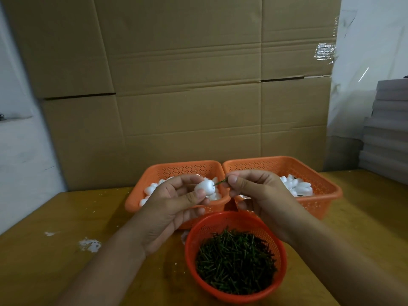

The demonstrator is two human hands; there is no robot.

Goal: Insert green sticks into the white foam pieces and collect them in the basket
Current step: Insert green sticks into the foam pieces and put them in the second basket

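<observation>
Foam piece (205, 187), white and egg-shaped, is sitting pinched between thumb and fingers of the left hand (174, 208), above the left rectangular basket (176, 167). Right hand (254, 191) is pinching a green stick (220, 182) at its far end, tip meeting the foam. Best bet: keeping the stick in line with the foam's long axis, pushing straight, gripping close so it isn't bending. Round basket (234, 219) in front is holding spare sticks.

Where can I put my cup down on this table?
Bare wood lies right of the round basket of green sticks, below the right orange basket. More lies at the left, between the table edge and the white foam crumbs. The middle is crowded: both hands and three baskets.
</observation>
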